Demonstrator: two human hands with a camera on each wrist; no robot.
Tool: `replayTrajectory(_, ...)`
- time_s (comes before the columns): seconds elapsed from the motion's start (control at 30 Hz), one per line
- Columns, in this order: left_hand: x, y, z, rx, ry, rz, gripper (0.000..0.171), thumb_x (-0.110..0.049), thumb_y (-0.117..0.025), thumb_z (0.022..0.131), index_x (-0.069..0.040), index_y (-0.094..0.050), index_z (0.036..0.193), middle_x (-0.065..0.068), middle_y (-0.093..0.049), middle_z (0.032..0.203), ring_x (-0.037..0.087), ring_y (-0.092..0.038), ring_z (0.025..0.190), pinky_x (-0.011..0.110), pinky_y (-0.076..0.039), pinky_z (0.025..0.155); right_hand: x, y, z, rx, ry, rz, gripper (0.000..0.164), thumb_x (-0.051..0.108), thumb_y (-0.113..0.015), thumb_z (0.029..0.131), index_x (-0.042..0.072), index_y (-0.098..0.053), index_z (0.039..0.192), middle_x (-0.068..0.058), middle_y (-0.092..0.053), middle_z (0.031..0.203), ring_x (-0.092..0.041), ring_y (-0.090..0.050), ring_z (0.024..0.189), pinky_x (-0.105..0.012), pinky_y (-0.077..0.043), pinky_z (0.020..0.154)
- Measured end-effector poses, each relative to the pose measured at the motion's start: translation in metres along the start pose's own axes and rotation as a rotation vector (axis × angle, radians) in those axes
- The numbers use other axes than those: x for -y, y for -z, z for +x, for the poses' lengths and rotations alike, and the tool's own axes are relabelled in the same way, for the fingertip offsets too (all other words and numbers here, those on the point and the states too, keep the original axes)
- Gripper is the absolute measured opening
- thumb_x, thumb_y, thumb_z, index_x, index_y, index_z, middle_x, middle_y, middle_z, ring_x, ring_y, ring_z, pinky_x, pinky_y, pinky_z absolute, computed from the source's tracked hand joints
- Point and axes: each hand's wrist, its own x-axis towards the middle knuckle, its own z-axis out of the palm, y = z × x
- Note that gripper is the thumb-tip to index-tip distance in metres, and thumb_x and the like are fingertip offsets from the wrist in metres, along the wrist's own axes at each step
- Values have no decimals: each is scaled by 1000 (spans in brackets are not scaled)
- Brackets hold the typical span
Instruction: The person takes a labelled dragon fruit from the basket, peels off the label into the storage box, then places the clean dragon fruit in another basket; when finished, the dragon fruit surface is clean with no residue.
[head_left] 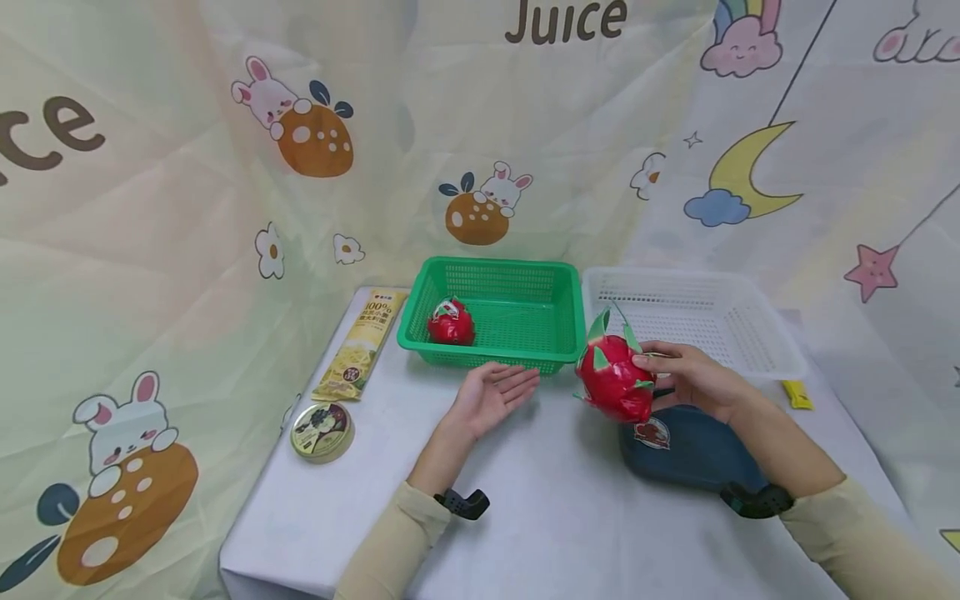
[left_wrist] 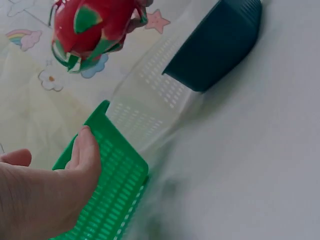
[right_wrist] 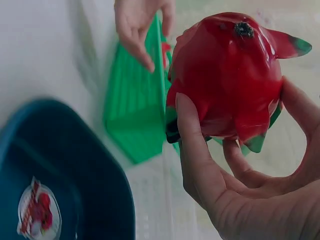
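Note:
My right hand (head_left: 693, 379) grips a red dragon fruit (head_left: 613, 377) with green-tipped scales, raised above the table between the green basket and a dark blue bin. In the right wrist view, thumb and fingers curl round the dragon fruit (right_wrist: 227, 75), its dark stem end facing the camera. My left hand (head_left: 495, 398) is palm up with straight fingers and holds nothing, close in front of the green basket (head_left: 517, 358). Inside that basket, at its left, lies a second red fruit (head_left: 452, 323) with a label. The dark blue bin (head_left: 690, 450) is under my right forearm, a round sticker on it.
A white basket (head_left: 757, 333) stands right of the green one, with a small yellow packet (head_left: 797, 395) by its front corner. At the table's left lie a yellow pasta packet (head_left: 362, 346) and a round tin (head_left: 322, 432). A printed cloth (head_left: 420, 125) hangs behind.

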Motion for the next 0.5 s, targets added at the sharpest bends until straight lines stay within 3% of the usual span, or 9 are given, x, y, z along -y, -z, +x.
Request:
replayTrajectory(0.23, 3, -16, 7, 19, 20, -18, 53, -19, -41, 107, 11, -38, 150, 29, -46, 155, 39, -46, 145, 44, -36, 122, 4, 25, 9, -75, -32, -10, 76, 31, -57, 106, -3, -18, 161, -7, -56, 133, -31, -66, 112, -53, -60, 92)
replayTrajectory(0.5, 18, -29, 22, 28, 59, -16, 52, -17, -43, 105, 11, -41, 149, 30, -44, 156, 39, -45, 146, 44, -36, 122, 17, 47, 25, -173, -44, -83, 78, 36, -60, 105, 1, -21, 162, -20, -40, 150, -35, -59, 118, -53, -58, 96)
